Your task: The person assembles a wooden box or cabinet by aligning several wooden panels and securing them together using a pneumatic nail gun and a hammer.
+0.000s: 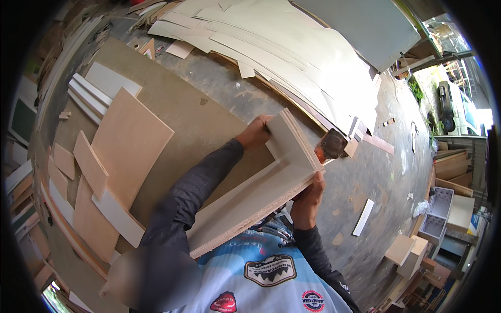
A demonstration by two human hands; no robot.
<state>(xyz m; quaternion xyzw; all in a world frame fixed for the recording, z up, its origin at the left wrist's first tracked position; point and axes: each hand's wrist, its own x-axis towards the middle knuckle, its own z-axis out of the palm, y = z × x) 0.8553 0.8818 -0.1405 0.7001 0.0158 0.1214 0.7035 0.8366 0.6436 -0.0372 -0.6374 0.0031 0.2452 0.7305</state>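
Two pale-faced boards with raw chipboard edges meet at a corner as an L-shaped panel (pixel 250 194), tilted in front of my chest. My left hand (pixel 255 131) is closed over the far end of the shorter board (pixel 293 138). At the corner, my right hand (pixel 309 202) is closed on the panel from the right, its thumb by the raw edge and some fingers hidden. Just beyond this corner shows a dark, rounded tool end with an orange part (pixel 333 144). Its kind and whether anything supports it cannot be made out.
Brown plywood pieces (pixel 128 143) and white strips (pixel 90 96) lie to the left. Large pale sheets (pixel 282 44) are stacked ahead. A white strip (pixel 363 217) lies on the concrete floor at right, near grey crates (pixel 437 208) and boxes. A vehicle (pixel 462 107) stands outside.
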